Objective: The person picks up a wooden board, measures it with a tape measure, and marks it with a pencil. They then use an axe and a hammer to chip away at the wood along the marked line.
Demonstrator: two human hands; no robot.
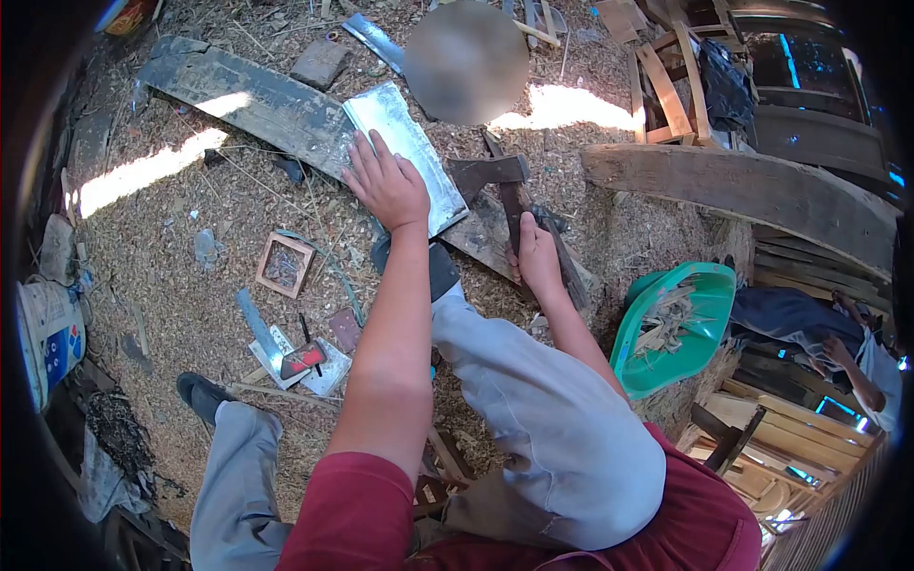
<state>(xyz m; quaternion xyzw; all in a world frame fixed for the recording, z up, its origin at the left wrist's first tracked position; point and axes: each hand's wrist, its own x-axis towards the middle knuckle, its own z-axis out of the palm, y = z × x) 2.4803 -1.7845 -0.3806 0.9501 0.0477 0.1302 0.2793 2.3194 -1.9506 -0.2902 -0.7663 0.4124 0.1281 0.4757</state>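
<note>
A shiny sheet of metal [405, 133] lies across a worn wooden plank [257, 100] on the ground. My left hand [388, 186] rests flat on the sheet's near edge, fingers stretched out and slightly spread. To the right, my right hand [538, 255] is wrapped around the dark handle of a hatchet [487, 171]. The hatchet's head lies close over the plank, beside the sheet's right edge. My foot, in a dark shoe [440, 271], is right at the plank below the sheet.
A small wooden box of nails [286, 285], a red-and-black tool [303, 359] and metal scraps [249, 319] lie left. Right are a green basin [719, 324] of wood scraps, a thick beam [724, 186] and another person [790, 319]. A bucket [48, 333] stands far left.
</note>
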